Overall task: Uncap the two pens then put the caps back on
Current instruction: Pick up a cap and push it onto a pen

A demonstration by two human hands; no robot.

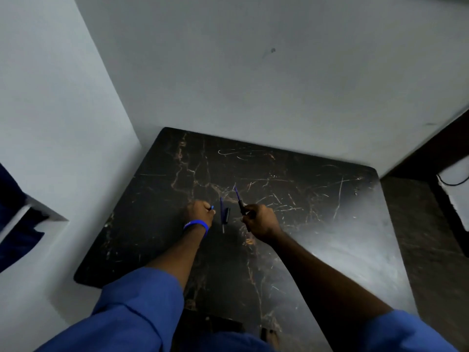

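Note:
My right hand (260,221) grips an uncapped blue pen (238,199) by its dark lower barrel, tip pointing up and away. My left hand (199,209), with a blue wristband, is closed on a small blue cap (212,207) that just shows at the fingertips. Between the hands, a second thin blue pen (222,214) lies on the dark marble table (317,224), with a short dark cap (228,215) lying right beside it.
The table sits in a corner, with white walls (253,72) behind and to the left. A dark wooden surface (418,224) adjoins the table's right side, carrying a white object with a black cable (454,184). Blue cloth (12,224) hangs at far left.

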